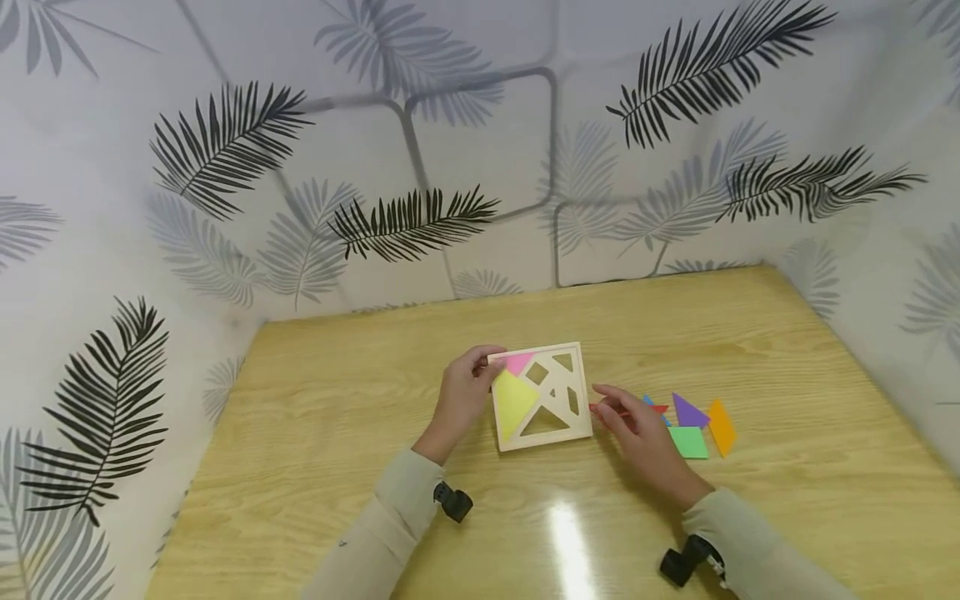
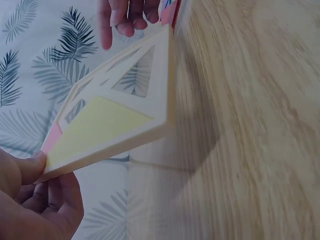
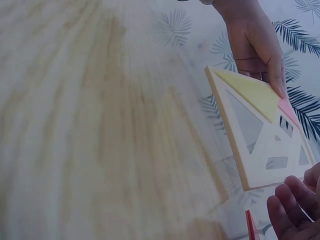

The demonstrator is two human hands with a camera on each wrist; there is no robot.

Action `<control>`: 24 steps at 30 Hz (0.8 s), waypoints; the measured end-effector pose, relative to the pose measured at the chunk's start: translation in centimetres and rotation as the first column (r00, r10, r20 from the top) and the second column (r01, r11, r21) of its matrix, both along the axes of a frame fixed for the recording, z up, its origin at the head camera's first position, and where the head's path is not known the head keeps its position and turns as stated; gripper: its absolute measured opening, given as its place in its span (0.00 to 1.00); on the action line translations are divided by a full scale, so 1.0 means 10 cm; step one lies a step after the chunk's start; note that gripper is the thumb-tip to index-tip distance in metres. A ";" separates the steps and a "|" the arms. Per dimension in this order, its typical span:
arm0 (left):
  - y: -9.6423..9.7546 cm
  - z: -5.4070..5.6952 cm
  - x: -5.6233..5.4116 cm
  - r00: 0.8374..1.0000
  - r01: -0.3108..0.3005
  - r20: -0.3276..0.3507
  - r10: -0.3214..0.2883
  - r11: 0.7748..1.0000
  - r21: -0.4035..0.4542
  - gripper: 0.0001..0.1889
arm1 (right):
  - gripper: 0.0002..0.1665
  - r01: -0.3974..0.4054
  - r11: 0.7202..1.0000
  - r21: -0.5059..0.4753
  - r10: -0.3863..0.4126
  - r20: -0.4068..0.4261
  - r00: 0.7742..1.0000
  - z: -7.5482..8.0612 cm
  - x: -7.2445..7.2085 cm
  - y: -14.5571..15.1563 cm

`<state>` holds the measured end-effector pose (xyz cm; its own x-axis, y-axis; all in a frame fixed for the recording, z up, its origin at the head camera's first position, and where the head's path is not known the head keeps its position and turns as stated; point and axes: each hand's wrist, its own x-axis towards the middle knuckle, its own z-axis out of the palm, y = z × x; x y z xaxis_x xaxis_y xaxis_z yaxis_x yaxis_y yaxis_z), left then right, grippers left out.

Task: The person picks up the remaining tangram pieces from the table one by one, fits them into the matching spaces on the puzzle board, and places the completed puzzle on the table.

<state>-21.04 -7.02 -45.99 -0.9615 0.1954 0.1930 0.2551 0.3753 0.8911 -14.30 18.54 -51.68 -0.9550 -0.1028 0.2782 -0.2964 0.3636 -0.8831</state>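
My left hand grips the left edge of a wooden tangram board, thumb on top and fingers curled beneath. The board is raised and tilted above the table. A yellow triangle and a pink piece sit in its recesses; its other recesses show cut-out holes. Close to the board's right edge, my right hand pinches a thin red piece, seen nearly edge-on and partly hidden by the fingers. In the right wrist view the red piece shows beside the fingertips.
Right of my right hand, a purple triangle, an orange parallelogram and a green piece lie on the wooden table. A blue piece is partly covered by the hand and red piece. Leaf-patterned cloth stands behind the table.
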 end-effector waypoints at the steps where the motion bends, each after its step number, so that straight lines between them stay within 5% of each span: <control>1: -0.02 0.00 -0.01 1.000 0.000 0.003 0.000 1.000 -0.010 0.13 | 0.20 -0.012 1.000 0.003 0.012 0.001 1.000 0.00 -0.01 -0.01; 13: -0.10 -0.17 -0.06 0.989 -0.053 0.125 0.072 0.987 -0.155 0.14 | 0.18 -0.132 0.991 0.028 0.132 -0.006 0.991 -0.10 0.05 -0.10; 24: -0.09 -0.35 -0.17 0.995 -0.037 0.083 0.061 0.962 -0.271 0.12 | 0.18 -0.199 0.919 0.341 0.233 -0.060 0.971 -0.12 0.09 -0.08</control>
<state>-22.72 -7.95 -49.52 -0.9821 0.1807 0.0525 0.1544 0.6145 0.7737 -13.39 17.73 -52.91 -0.8690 -0.4058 0.2832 -0.4792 0.5468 -0.6866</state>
